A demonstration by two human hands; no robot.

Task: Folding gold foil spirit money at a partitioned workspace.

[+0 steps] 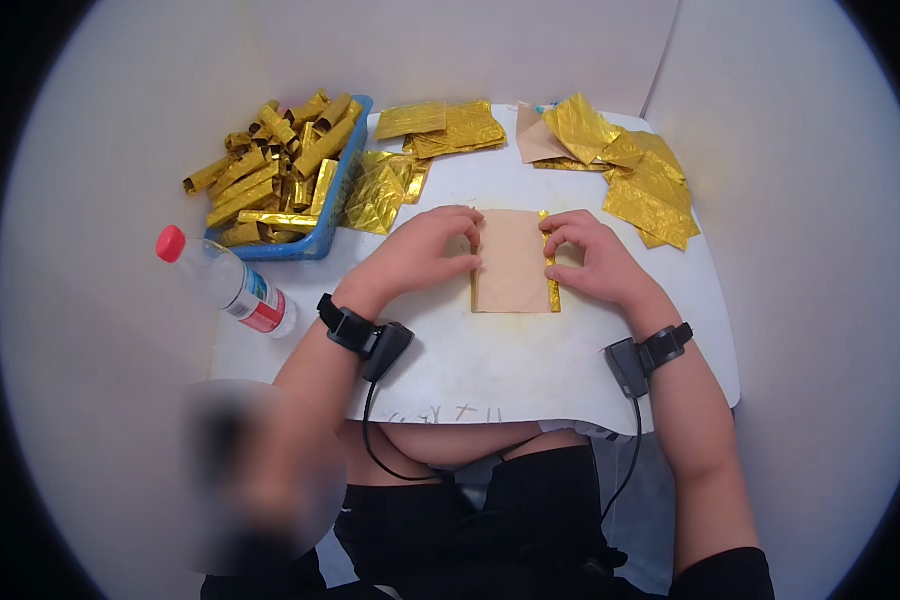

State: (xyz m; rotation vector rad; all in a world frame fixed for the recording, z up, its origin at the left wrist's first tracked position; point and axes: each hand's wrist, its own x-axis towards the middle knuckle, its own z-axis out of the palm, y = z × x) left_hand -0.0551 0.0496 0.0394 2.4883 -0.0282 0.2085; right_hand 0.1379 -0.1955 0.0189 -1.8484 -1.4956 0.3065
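A sheet of gold foil paper lies on the white table in front of me, its tan back up. Along its right side runs a narrow gold strip, where the edge is turned over; a thinner gold line shows at the left side. My left hand grips the left edge, fingers curled above and thumb below. At the opposite edge, my right hand has its fingertips and thumb bent onto the gold strip. The exact contact under the fingertips is partly hidden. Each wrist wears a black strap with a small cabled box.
A blue basket heaped with rolled gold paper tubes stands at the far left. Nearer is a clear bottle with a red cap. Flat gold sheets lie in piles at the back and back right. Pale walls enclose the table.
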